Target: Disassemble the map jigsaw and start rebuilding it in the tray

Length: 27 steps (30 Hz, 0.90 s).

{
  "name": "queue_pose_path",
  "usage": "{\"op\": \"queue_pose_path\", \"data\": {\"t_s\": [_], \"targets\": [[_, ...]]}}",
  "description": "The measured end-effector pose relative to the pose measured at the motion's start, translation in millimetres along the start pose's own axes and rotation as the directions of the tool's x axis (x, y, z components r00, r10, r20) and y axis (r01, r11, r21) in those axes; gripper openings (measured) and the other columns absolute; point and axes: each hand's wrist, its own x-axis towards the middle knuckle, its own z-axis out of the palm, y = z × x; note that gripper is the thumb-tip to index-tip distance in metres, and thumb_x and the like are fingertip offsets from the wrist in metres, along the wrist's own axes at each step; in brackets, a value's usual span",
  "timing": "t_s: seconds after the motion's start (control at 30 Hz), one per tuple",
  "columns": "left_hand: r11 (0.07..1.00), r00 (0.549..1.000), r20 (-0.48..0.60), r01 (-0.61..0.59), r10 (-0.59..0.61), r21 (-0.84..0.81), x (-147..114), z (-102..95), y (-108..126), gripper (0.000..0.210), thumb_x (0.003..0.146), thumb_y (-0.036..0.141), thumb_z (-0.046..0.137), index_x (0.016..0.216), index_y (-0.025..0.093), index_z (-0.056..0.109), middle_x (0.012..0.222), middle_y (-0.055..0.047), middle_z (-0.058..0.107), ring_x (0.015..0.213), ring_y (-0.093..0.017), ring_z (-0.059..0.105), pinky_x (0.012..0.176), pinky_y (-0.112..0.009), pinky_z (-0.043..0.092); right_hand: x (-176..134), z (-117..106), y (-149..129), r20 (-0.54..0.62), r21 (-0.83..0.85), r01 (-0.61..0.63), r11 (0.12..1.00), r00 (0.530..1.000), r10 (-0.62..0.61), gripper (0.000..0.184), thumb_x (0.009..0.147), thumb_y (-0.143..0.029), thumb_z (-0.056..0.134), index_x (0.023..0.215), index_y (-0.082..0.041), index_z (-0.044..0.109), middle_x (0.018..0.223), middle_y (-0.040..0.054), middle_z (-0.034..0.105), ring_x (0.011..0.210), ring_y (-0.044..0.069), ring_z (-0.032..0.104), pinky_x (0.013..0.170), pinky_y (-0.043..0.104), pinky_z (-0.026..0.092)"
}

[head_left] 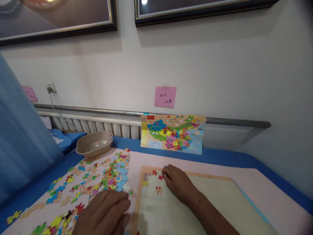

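Observation:
A jigsaw board [186, 209] with a peach border lies in front of me. My right hand [177, 182] is over its far edge, fingertips pinched at a red puzzle piece [160, 177]. Close to it are another red piece [155, 172], a yellow piece [145, 183] in the corner and a loose peach-and-red piece [158, 191]. My left hand [104, 212] hovers or rests at the board's left side, beside the heap of pieces [113, 178]. Its fingers are extended and slightly bent, with the thumb apart below; nothing shows between them.
A beige basket [95, 143] with several pieces stands at the back left. A colourful map picture [173, 133] leans against the wall under a handrail [232, 122] and a pink note [165, 96]. Scattered pieces cover the left of the table. A blue curtain [22, 137] hangs at far left.

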Motion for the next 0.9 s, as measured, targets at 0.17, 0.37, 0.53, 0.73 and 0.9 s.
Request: {"op": "queue_pose_path", "data": {"t_s": [0.17, 0.37, 0.53, 0.73, 0.9], "targets": [[0.991, 0.984, -0.120, 0.131, -0.131, -0.009, -16, 3.4, -3, 0.023, 0.106, 0.016, 0.054, 0.118, 0.023, 0.072, 0.111, -0.007, 0.082, 0.106, -0.023, 0.077, 0.094, -0.037, 0.061, -3, -5, -7, 0.009, 0.013, -0.043, 0.999, 0.999, 0.043, 0.012, 0.098, -0.017, 0.053, 0.089, -0.022, 0.058, 0.097, 0.0068, 0.069, 0.082, 0.020, 0.057, 0.073, 0.033, 0.032], [0.997, 0.996, -0.054, 0.074, -0.072, 0.030, -12, 0.9, -5, 0.022, 0.102, 0.015, 0.058, 0.116, 0.024, 0.072, 0.106, -0.006, 0.083, 0.097, -0.022, 0.079, 0.087, -0.033, 0.065, -2, -3, -12, 0.035, -0.035, -0.077, 0.996, 0.996, 0.078, 0.012, 0.099, -0.030, 0.063, 0.092, -0.021, 0.059, 0.096, 0.0067, 0.068, 0.081, 0.021, 0.055, 0.072, 0.034, 0.030], [0.998, 0.998, -0.029, 0.057, -0.056, 0.038, -7, 1.8, -4, 0.024, 0.100, 0.012, 0.056, 0.112, 0.024, 0.072, 0.100, -0.006, 0.083, 0.092, -0.021, 0.079, 0.085, -0.032, 0.066, 0, 0, -13, 0.025, -0.090, -0.034, 0.995, 0.999, 0.037, 0.009, 0.098, -0.019, 0.056, 0.092, -0.021, 0.061, 0.098, 0.0066, 0.068, 0.086, 0.021, 0.057, 0.076, 0.034, 0.032], [0.998, 0.999, -0.015, 0.049, -0.048, 0.025, -7, 9.1, 0, 0.023, 0.104, 0.011, 0.052, 0.109, 0.021, 0.072, 0.099, -0.005, 0.083, 0.092, -0.018, 0.077, 0.086, -0.031, 0.064, 1, 1, -12, 0.010, -0.054, -0.034, 0.998, 0.999, 0.034, 0.013, 0.100, -0.015, 0.051, 0.095, -0.021, 0.062, 0.103, 0.0075, 0.068, 0.090, 0.022, 0.059, 0.078, 0.034, 0.034], [0.999, 0.999, -0.009, 0.053, -0.053, -0.004, -8, 10.4, 0, 0.023, 0.102, 0.009, 0.053, 0.110, 0.020, 0.072, 0.100, -0.005, 0.082, 0.091, -0.018, 0.077, 0.085, -0.030, 0.063, 1, 3, -15, 0.014, -0.059, -0.084, 0.995, 0.996, 0.085, 0.007, 0.098, -0.026, 0.062, 0.095, -0.020, 0.063, 0.102, 0.0076, 0.069, 0.088, 0.023, 0.059, 0.077, 0.035, 0.031]]}}
